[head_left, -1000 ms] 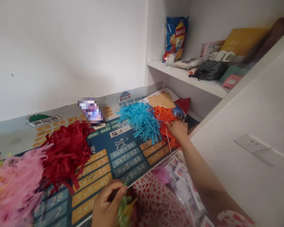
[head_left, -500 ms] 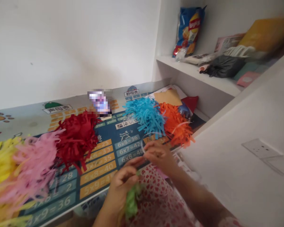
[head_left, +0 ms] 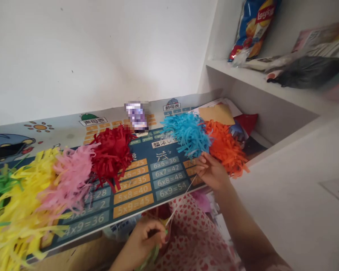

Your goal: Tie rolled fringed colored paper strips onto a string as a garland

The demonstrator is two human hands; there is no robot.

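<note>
My left hand (head_left: 147, 237) is closed low in my lap around a bunch of green paper strips (head_left: 151, 255). A thin white string (head_left: 183, 195) runs taut from that bunch up to my right hand (head_left: 211, 171), which pinches it above the desk's front edge. Just behind my right hand lie a blue paper pompom (head_left: 188, 133) and an orange paper pompom (head_left: 226, 146) on the printed desk mat (head_left: 147, 180).
Red (head_left: 111, 152), pink (head_left: 70, 177) and yellow (head_left: 19, 203) paper pompoms lie in a row along the mat to the left. A white shelf (head_left: 260, 81) at upper right holds a chip bag (head_left: 252, 24) and a dark bag (head_left: 307, 73). Coloured paper sheets (head_left: 217, 113) lie under the shelf.
My right hand has moved up and right from my lap toward the blue pompom, drawing the string taut. My left hand stays low on the green strips. The view has swung left.
</note>
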